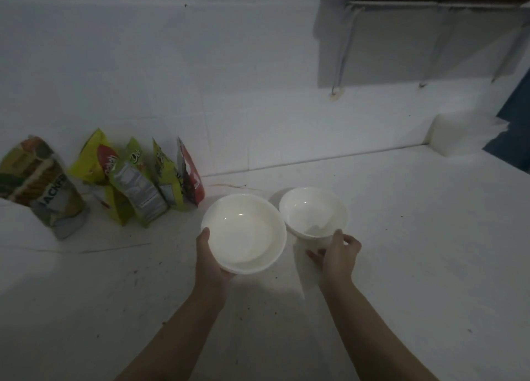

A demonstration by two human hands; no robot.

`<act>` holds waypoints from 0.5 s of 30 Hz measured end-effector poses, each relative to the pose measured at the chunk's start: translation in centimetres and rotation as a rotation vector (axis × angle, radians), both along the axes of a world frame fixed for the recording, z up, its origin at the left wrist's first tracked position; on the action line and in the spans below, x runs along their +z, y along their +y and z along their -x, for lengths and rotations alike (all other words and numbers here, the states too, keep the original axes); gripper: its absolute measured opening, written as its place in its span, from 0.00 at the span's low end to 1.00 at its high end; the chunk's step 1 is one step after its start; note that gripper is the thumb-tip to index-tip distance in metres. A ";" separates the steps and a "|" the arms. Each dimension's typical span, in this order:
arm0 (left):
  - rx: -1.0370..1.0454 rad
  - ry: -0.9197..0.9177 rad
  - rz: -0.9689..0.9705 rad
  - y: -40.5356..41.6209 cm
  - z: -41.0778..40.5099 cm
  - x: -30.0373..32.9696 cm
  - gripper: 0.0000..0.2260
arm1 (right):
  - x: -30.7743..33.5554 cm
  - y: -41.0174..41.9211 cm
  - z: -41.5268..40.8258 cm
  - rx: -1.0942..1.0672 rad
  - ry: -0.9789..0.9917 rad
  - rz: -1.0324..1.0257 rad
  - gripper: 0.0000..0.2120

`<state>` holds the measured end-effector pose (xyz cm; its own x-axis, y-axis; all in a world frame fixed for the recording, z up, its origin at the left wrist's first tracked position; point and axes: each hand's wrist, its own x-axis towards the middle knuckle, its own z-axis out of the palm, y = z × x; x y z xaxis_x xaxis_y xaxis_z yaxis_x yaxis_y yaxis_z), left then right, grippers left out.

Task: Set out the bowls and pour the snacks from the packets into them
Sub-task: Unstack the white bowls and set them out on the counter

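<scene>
The white counter [401, 237] runs back to a tiled wall [200, 79], with bare surface to the right of the bowls and toward the viewer; a white block [453, 134] sits in the far right corner. A row of snack packets [137, 182] leans against the wall at the left. The left hand [210, 261] grips a stack of 2 white bowls [243, 234], thumb over the rim, fingers curled beneath. The right hand [338, 254] holds a smaller white bowl [314, 213] at its near rim, just beside the stack.
</scene>
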<state>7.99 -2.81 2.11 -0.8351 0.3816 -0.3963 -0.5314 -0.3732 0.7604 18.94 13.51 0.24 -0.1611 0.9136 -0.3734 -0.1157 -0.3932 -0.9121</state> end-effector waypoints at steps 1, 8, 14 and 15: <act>0.002 0.006 0.007 -0.1 -0.1 -0.1 0.19 | 0.0 -0.7 0.0 0.001 -0.004 0.020 0.12; 0.004 0.028 -0.067 -2.6 -0.3 1.0 0.13 | 0.4 -7.3 1.9 0.393 -0.019 -0.034 0.15; 0.108 0.115 0.049 -6.0 0.2 0.9 0.14 | 1.4 -9.3 4.5 0.767 -0.273 -0.540 0.26; 0.118 0.115 0.052 -6.6 0.4 0.8 0.15 | 1.2 -9.6 5.0 0.787 -0.281 -0.614 0.24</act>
<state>7.62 -9.41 2.96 -0.9137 0.2599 -0.3124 -0.3949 -0.3863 0.8336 13.92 3.93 1.43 -0.7741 0.6331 0.0047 0.2204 0.2764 -0.9354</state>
